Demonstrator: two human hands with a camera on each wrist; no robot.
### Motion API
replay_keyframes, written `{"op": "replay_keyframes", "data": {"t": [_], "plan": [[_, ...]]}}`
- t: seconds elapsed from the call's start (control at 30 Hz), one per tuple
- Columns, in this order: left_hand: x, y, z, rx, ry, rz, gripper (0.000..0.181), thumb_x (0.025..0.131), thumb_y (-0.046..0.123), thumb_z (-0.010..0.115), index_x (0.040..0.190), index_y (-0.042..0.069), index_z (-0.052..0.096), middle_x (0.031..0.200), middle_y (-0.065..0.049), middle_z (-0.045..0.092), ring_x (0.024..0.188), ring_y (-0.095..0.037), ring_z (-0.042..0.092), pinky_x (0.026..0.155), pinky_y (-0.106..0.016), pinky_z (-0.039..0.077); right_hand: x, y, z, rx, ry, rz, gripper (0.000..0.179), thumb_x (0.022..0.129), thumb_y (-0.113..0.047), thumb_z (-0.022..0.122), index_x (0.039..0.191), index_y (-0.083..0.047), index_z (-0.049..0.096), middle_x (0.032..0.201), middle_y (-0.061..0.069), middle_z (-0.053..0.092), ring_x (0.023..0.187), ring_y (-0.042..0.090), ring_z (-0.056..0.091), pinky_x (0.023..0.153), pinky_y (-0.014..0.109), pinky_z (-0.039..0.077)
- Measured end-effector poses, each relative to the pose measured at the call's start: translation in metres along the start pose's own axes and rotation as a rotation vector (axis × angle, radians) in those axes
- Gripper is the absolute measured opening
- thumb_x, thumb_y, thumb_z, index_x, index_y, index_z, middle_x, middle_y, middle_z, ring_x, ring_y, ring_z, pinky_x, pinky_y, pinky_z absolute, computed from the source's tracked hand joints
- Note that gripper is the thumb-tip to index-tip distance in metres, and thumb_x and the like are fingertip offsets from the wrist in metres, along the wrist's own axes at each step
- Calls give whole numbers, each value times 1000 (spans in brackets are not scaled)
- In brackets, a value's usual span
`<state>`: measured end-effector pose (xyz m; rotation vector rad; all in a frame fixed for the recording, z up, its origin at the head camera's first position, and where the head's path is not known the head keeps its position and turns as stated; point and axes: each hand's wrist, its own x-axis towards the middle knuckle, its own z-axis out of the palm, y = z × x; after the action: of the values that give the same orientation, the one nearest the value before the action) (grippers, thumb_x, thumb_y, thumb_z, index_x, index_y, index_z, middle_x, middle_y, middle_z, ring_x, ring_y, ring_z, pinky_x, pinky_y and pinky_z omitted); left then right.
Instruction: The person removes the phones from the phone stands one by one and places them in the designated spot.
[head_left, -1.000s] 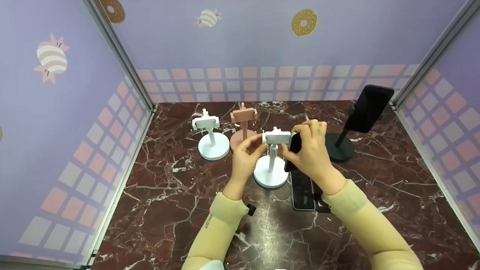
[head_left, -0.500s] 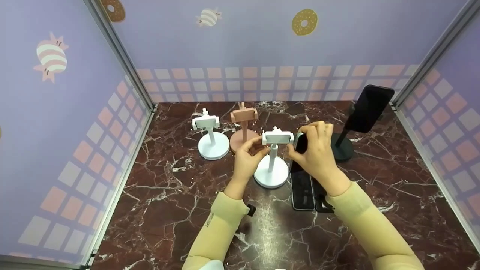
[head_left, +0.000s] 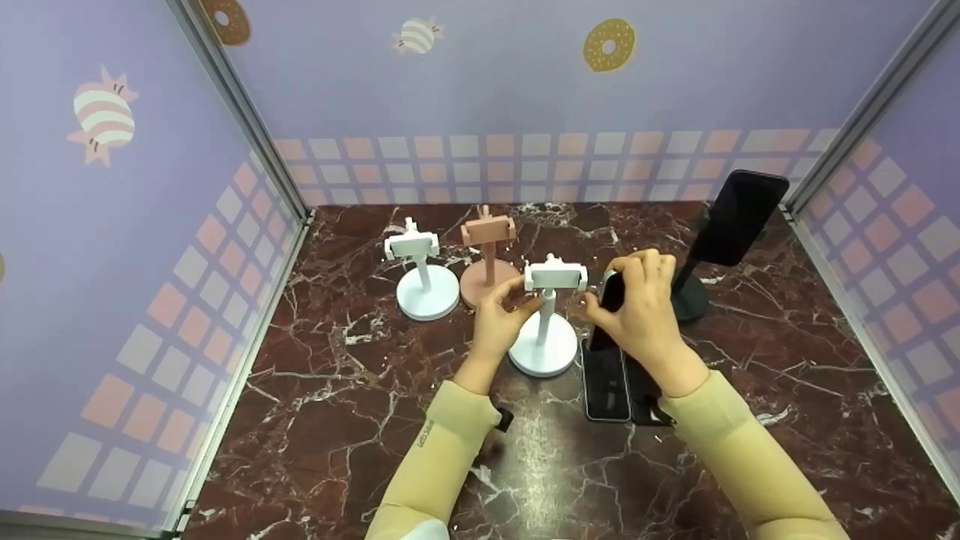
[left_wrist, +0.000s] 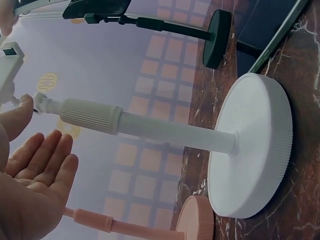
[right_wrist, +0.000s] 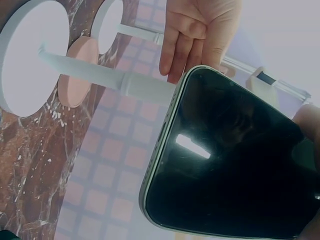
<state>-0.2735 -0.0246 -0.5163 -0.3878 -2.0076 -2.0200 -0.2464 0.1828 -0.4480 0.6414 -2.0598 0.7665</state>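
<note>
A white phone stand point(head_left: 544, 341) stands upright in the middle, its clamp head point(head_left: 556, 277) facing the head camera with nothing in it. My left hand point(head_left: 499, 319) is at the left of its neck; in the left wrist view the thumb point(left_wrist: 17, 120) lies by the joint under the clamp and the other fingers are loosely extended. To the right of the clamp, apart from it, my right hand point(head_left: 645, 304) holds a black-screened phone point(head_left: 608, 315) by its edges. The right wrist view shows this phone point(right_wrist: 225, 155) large, partly covering the stand's post.
Behind on the left stand another white phone stand point(head_left: 427, 292) and a pink phone stand point(head_left: 487, 262). At the right, a black stand point(head_left: 686, 300) carries a phone point(head_left: 739, 217). Two phones lie flat, one point(head_left: 606, 382) beside another point(head_left: 645, 394), below my right hand. Patterned walls enclose the marble table.
My right hand has moved right with the phone, away from the white stand's clamp, whose right end now shows fully. My left hand has shifted slightly right and down along the neck.
</note>
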Motion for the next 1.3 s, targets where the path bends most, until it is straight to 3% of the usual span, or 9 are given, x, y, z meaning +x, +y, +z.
{"op": "replay_keyframes", "data": {"t": [0.17,0.47,0.63,0.87,1.07,1.3], "plan": [[1,-2,3,49,-11,-15,40,83,-1,81,118,-14,67,116,-35,69,111,-49,68,99,-53,58,-5,6,-2,-2,2,20,43,71,-6,77,103,2,50,97,23,45,92,42,33,80,50,29],[0,-8,7,277,-14,-8,39,81,12,86,112,-6,72,103,-25,76,98,-42,74,89,-48,62,-14,15,-5,-8,-5,25,40,73,-7,76,102,3,50,96,24,45,91,43,33,80,51,28],[-1,-13,9,295,-28,1,37,82,14,85,111,-6,72,102,-25,77,96,-41,75,88,-50,62,-21,23,-5,-20,-13,43,40,74,-9,75,102,4,50,96,24,45,90,43,32,79,51,28],[-1,-18,13,237,-58,25,38,83,7,83,113,-11,70,111,-30,74,105,-44,73,97,-56,58,-34,37,-8,-52,-21,99,41,72,-7,75,103,4,51,95,24,44,89,44,32,76,51,28],[-1,-23,15,238,-58,21,34,84,7,83,110,-12,71,108,-29,75,105,-44,73,97,-54,58,-46,51,-11,-86,-40,138,42,71,-8,75,103,4,51,95,24,44,89,45,32,76,51,29],[-2,-23,16,230,-74,74,29,85,6,80,106,-11,71,103,-28,75,98,-42,74,92,-48,61,-56,64,-15,-129,-83,188,43,72,-7,78,105,4,51,98,26,44,92,50,34,78,58,35]]}}
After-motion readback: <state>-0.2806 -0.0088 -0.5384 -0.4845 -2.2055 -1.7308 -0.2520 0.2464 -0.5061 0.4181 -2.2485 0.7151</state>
